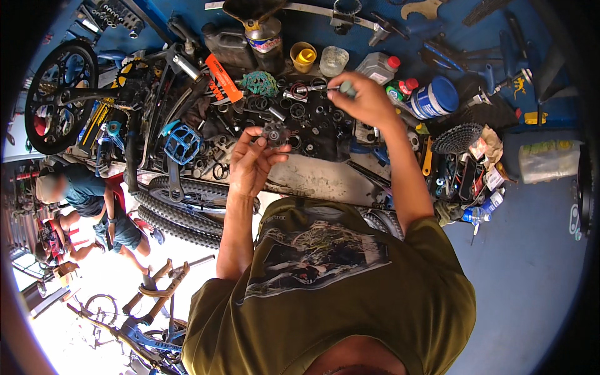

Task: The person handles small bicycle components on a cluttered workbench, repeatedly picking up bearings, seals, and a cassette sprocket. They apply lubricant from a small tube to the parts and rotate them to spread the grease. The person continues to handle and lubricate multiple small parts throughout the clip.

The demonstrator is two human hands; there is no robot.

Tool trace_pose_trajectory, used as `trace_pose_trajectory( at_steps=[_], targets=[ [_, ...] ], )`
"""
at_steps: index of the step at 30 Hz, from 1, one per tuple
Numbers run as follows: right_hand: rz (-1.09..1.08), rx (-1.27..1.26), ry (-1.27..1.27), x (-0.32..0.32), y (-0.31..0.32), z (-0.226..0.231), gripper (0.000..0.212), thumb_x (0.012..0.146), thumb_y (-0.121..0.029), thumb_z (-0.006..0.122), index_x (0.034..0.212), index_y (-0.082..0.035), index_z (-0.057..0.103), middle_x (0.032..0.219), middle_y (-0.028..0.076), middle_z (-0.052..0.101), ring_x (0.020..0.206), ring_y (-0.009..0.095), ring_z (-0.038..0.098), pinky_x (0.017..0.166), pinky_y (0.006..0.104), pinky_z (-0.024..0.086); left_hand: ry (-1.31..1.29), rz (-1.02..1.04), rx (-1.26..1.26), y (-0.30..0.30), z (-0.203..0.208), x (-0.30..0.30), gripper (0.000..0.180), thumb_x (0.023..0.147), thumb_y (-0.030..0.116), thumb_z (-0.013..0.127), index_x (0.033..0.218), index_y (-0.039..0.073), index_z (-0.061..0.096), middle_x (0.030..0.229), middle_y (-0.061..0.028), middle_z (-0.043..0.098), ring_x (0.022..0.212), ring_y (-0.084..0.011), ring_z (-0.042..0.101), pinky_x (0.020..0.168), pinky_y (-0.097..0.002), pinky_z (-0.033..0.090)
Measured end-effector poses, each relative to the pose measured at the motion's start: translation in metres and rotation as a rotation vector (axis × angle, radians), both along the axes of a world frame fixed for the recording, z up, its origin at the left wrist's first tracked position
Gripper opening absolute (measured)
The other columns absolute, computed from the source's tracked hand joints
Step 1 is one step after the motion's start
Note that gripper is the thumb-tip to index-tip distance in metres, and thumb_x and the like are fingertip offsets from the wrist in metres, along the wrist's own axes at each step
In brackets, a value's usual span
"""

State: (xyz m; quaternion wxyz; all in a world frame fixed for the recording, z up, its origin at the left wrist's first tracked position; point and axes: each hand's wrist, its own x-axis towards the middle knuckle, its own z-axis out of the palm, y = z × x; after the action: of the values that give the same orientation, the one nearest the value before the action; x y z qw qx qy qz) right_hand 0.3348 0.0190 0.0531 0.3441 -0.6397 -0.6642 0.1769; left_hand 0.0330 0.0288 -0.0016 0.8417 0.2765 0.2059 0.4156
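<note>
Over the front of the cluttered bench, my left hand pinches a small dark round metal bike part with a hub-like centre; its exact kind is unclear. My right hand is raised farther back and to the right, fingers closed round a small tool with a grey-green handle. What kind of tool it is I cannot make out. Beneath and between both hands lie loose black rings and small metal parts. A silver cylindrical piece rests just beyond the part in my left hand.
Behind stand a yellow cup, a clear tub, a red-capped bottle and a blue-and-white tub. A cassette sits at right. Left are a blue pedal, tyres and a crankset. Another person sits at left.
</note>
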Motion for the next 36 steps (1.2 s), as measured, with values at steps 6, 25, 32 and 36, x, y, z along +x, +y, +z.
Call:
trace_pose_trajectory(
  at_steps=[6, 25, 32, 36],
  targets=[
    [0.1, -0.355, -0.613, -0.013, -0.005, -0.089, 0.016, 0.085, -0.018, 0.068, 0.099, -0.011, 0.072, 0.108, 0.012, 0.066, 0.09, 0.033, 0.07, 0.075, 0.0459, 0.056, 0.177, 0.094, 0.052, 0.004, -0.015, -0.004, 0.015, 0.101, 0.006, 0.054, 0.116, 0.005, 0.05, 0.089, -0.0085, 0.067, 0.092, -0.0334, 0.073, 0.077, -0.0388, 0.063],
    [0.063, -0.067, -0.079, -0.046, -0.01, -0.018, 0.016, 0.081, -0.015, 0.073, 0.095, -0.011, 0.069, 0.093, 0.007, 0.068, 0.089, 0.03, 0.069, 0.076, 0.0418, 0.056, 0.316, 0.155, 0.072, 0.001, 0.009, 0.015, 0.018, 0.099, 0.005, 0.058, 0.115, 0.001, 0.052, 0.09, -0.0082, 0.067, 0.085, -0.0309, 0.074, 0.07, -0.037, 0.063],
    [0.165, 0.348, -0.25, -0.086, -0.031, 0.002, 0.028, 0.074, -0.011, 0.077, 0.1, -0.015, 0.067, 0.095, 0.0, 0.062, 0.075, 0.023, 0.068, 0.062, 0.0377, 0.056, 0.376, 0.139, 0.144, -0.002, 0.029, 0.028, 0.021, 0.097, 0.004, 0.061, 0.115, -0.001, 0.052, 0.094, -0.0124, 0.068, 0.082, -0.0252, 0.074, 0.07, -0.0344, 0.064],
    [0.229, 0.352, -0.365, -0.085, -0.033, 0.016, 0.032, 0.073, -0.009, 0.076, 0.103, -0.014, 0.069, 0.097, 0.001, 0.062, 0.078, 0.021, 0.067, 0.065, 0.0348, 0.056, 0.348, 0.151, 0.151, -0.004, 0.035, 0.028, 0.02, 0.097, 0.004, 0.061, 0.115, -0.002, 0.053, 0.095, -0.013, 0.068, 0.081, -0.0235, 0.073, 0.071, -0.0341, 0.064]
  ],
)
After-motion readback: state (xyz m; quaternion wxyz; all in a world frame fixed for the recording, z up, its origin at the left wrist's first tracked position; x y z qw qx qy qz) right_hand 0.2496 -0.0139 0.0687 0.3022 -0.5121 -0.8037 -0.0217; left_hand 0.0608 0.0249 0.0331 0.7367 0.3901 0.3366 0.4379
